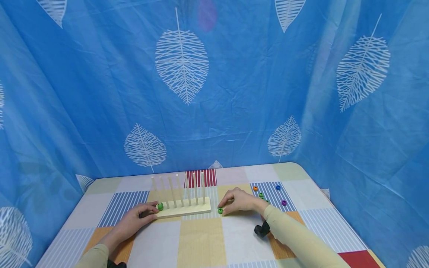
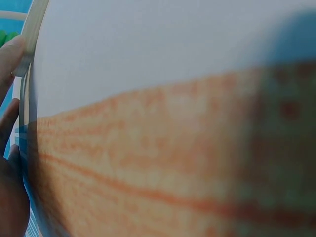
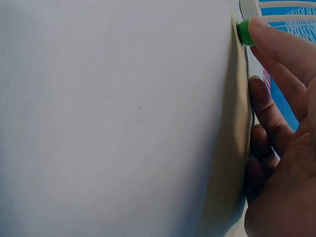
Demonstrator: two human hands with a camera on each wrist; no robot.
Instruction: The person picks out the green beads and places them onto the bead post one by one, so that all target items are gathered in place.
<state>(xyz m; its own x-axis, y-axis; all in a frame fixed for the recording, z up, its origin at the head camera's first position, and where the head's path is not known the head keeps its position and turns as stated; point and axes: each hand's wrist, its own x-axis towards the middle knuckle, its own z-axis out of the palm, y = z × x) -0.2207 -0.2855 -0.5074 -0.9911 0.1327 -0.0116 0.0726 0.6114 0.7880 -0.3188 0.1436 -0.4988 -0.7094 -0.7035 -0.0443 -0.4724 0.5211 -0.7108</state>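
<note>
A green bead (image 1: 220, 210) sits between the thumb and forefinger of a person's right hand (image 1: 238, 200), pinched at the desk's (image 1: 201, 240) surface just beyond the right end of a wooden peg rack (image 1: 197, 208). The rack stands left of the desk's middle, toward the far edge, its seven pegs upright. At its opposite end, the left hand (image 1: 135, 219) grips the base, thumb along the front and fingers at the end.

Close by those fingers, what look like two stacked green beads (image 1: 160, 206) sit low on the leftmost peg (image 1: 155, 188); the other six pegs are bare. By that count the work appears to be in its early stages, with one peg started and one bead in hand.

Loose toward the desk's far right corner lie an orange bead (image 1: 255, 188), a blue bead (image 1: 278, 187), a purple bead (image 1: 283, 203) and a small group of loose green beads (image 1: 261, 194), partly hidden behind the right forearm, so their exact number cannot be told. A blue leaf-print curtain (image 1: 234, 111) hangs beyond the far edge.
</note>
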